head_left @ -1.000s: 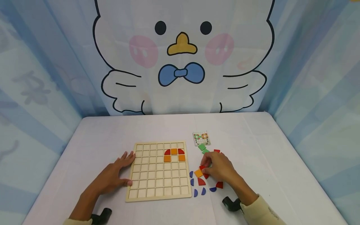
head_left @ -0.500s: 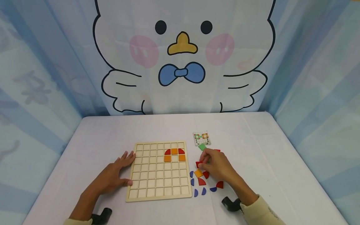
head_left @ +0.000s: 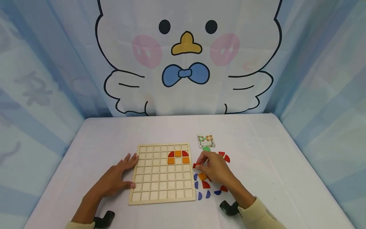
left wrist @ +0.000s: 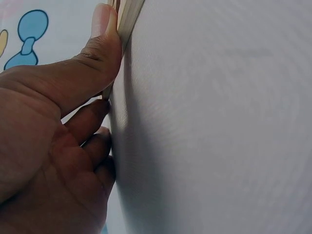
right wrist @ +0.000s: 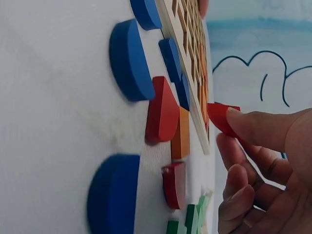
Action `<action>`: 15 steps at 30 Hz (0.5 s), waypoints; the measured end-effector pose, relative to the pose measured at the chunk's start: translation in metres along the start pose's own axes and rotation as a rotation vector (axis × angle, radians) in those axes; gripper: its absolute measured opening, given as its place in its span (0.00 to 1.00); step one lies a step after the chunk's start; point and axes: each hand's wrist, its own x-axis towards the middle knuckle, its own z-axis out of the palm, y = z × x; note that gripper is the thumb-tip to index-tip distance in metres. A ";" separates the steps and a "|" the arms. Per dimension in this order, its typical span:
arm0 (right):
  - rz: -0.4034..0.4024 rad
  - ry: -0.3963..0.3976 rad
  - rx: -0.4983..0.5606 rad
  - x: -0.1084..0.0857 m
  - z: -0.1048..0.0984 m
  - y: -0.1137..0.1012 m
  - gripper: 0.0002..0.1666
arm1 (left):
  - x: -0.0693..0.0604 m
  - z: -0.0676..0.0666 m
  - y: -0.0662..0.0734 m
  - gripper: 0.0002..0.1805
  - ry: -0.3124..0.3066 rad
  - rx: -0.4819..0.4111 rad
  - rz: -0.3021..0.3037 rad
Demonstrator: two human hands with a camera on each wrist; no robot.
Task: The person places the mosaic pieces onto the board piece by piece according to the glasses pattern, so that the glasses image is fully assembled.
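Right fingers [right wrist: 261, 127] pinching a red piece [right wrist: 223, 118] by right edge of board [head_left: 163, 177], left fingers [head_left: 128, 163] spread opposite, worktop [head_left: 277, 168] stretching rightward

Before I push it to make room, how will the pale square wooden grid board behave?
The board is probably stiff, since its edges look straight. Lying broad and flat, it seems unlikely to tip. Its orange square pieces should likely ride along, seated within ridged cells.

Right hand [head_left: 213, 167] pinches a red piece [head_left: 195, 165]. Gridded board [head_left: 163, 177] lies left of that grip; left hand [head_left: 115, 177] touches its opposite edge.
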 end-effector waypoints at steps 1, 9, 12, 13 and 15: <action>-0.011 -0.001 -0.005 0.000 0.001 0.000 0.07 | 0.000 0.000 0.000 0.61 0.000 0.000 0.001; -0.084 -0.032 -0.004 0.003 0.011 -0.006 0.08 | 0.001 0.000 0.001 0.61 -0.004 0.001 -0.009; -0.100 -0.031 0.003 0.003 0.016 -0.012 0.07 | 0.001 0.000 0.000 0.61 -0.001 0.004 -0.006; -0.107 -0.025 -0.004 0.004 0.018 -0.013 0.07 | 0.001 0.000 0.000 0.61 0.000 0.005 -0.002; -0.124 -0.016 -0.013 0.005 0.022 -0.017 0.07 | 0.000 0.000 0.000 0.62 0.004 0.005 0.004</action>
